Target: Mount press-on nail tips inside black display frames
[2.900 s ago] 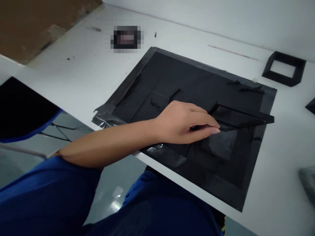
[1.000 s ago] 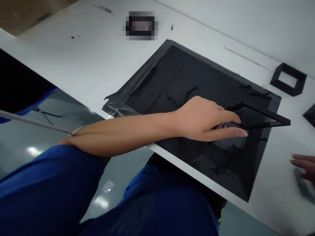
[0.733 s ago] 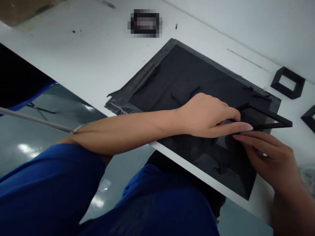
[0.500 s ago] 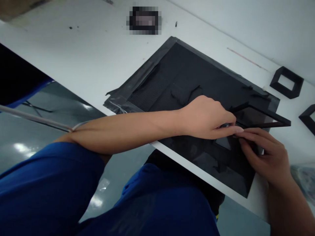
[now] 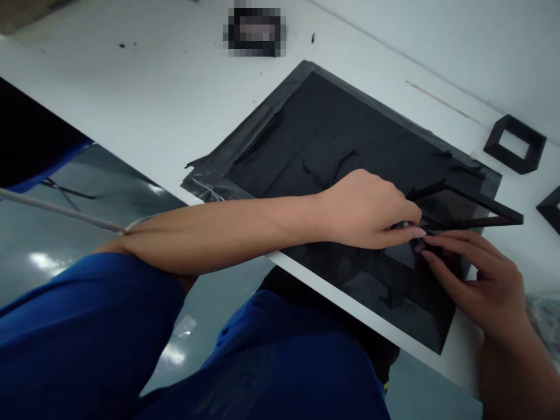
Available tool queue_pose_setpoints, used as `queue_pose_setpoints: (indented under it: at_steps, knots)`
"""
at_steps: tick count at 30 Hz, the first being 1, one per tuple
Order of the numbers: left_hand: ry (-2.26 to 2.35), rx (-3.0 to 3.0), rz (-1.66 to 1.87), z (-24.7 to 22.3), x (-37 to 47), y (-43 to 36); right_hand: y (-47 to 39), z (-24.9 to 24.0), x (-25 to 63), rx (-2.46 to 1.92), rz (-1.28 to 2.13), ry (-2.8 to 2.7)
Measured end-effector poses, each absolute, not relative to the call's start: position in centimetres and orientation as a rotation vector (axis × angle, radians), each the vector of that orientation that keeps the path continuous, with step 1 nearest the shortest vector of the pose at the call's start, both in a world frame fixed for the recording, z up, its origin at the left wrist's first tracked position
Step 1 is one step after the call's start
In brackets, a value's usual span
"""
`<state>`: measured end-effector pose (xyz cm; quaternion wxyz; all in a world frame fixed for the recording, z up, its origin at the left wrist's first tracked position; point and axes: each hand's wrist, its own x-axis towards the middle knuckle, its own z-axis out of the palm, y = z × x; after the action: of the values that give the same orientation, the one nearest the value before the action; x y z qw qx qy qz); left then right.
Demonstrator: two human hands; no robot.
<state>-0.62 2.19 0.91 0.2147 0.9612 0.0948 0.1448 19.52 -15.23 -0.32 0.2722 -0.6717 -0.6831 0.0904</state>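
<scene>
My left hand (image 5: 367,210) reaches across the black mat (image 5: 341,122), palm down, with its thumb and fingers pinched together. Facing it, my right hand (image 5: 487,280) has its thumb and fingertips bent around a small dark, shiny piece (image 5: 420,246), too small and shaded to name. The fingertips of both hands nearly meet there. Just beyond them, a thin black rectangular frame (image 5: 499,211) with a glossy pane leans up at a tilt. Under the hands lies a flat dark panel (image 5: 400,254), partly hidden by the fingers.
On the white table (image 5: 175,105), black hollow frames (image 5: 516,143) lie at the right. A pixelated dark object (image 5: 256,32) is at the back. Black scraps (image 5: 347,157) are strewn on the mat. A cord (image 5: 65,210) runs to my left elbow. Clear plastic (image 5: 545,315) shows at far right.
My right thumb and fingertips have drawn slightly apart and back from the left hand, baring the small dark piece. The left hand has hardly moved.
</scene>
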Motion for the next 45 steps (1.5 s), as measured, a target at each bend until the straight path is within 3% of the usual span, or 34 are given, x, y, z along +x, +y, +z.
queue_pose_setpoints:
  at_steps: [10,22,32,45]
  knots:
    - [0.239,2.710,0.316,0.9,-0.6,2.2,-14.9,-0.5,19.4,-1.760,0.151,-1.973]
    - [0.254,2.785,0.256,0.8,-0.5,2.3,-14.7,0.0,19.0,-1.978,0.258,-1.890]
    - [0.255,2.763,0.212,0.7,-0.5,2.2,-14.7,-0.3,18.7,-2.106,0.122,-1.768]
    - [0.299,2.743,0.249,0.3,-0.2,1.6,-14.7,-0.3,18.7,-2.003,0.116,-1.788]
